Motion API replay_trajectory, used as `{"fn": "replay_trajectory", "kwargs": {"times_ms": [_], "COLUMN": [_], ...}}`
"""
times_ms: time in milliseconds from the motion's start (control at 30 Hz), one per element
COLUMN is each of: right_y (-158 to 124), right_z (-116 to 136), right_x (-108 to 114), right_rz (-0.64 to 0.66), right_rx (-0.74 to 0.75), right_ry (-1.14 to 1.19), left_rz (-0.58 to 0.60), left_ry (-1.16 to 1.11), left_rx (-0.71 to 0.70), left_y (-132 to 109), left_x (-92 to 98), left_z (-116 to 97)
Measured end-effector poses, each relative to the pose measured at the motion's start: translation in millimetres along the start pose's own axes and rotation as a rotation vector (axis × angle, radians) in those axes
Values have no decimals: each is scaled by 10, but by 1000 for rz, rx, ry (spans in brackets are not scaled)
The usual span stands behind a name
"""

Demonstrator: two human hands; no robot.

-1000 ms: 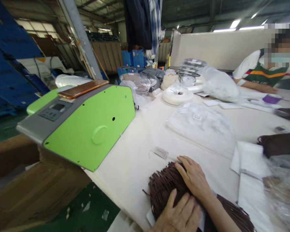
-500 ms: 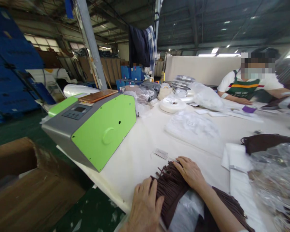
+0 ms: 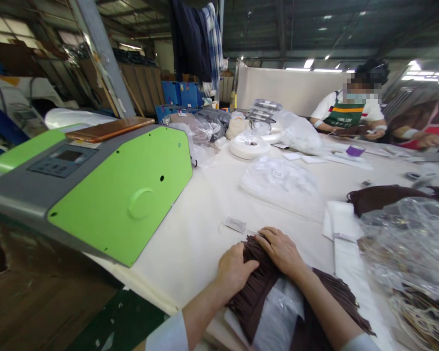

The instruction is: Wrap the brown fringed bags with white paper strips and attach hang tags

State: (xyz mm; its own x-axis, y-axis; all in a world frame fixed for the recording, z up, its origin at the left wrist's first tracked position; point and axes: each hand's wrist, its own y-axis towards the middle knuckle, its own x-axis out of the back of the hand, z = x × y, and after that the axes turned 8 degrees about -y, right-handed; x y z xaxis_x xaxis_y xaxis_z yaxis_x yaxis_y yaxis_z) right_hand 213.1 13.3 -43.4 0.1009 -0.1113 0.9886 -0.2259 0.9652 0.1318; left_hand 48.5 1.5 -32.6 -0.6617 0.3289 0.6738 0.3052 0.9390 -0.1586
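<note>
Both my forearms reach in from the bottom edge and meet over the brown fringe [image 3: 254,297], which lies on the white table [image 3: 201,229] right in front of me, its near part draped over a clear plastic bag [image 3: 278,317]. My left hand [image 3: 236,270] comes in from the left with the wrist low and the knuckles up. Its fingers are curled in and closed on the left edge of the strands. My right hand [image 3: 281,251] lies palm down across the top end of the fringe, fingers loosely spread and bent over the cord tips, pressing rather than pinching. The two hands almost touch at the thumbs. A small tag [image 3: 235,224] lies on the table just beyond my fingertips, and the green machine [image 3: 124,195] stands to my left.
</note>
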Motion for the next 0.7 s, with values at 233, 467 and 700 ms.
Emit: {"fn": "replay_trajectory", "kwargs": {"times_ms": [233, 467, 700], "right_y": [3, 7, 11], "right_z": [39, 102, 73], "right_x": [-4, 30, 27], "right_rz": [16, 25, 41], "right_rx": [-82, -99, -86], "right_ry": [-16, -70, -54], "left_rz": [158, 188, -245], "left_ry": [3, -33, -67], "left_rx": [46, 40, -105], "left_y": [182, 267, -454], "left_x": [-7, 25, 397], "left_z": [-18, 24, 296]}}
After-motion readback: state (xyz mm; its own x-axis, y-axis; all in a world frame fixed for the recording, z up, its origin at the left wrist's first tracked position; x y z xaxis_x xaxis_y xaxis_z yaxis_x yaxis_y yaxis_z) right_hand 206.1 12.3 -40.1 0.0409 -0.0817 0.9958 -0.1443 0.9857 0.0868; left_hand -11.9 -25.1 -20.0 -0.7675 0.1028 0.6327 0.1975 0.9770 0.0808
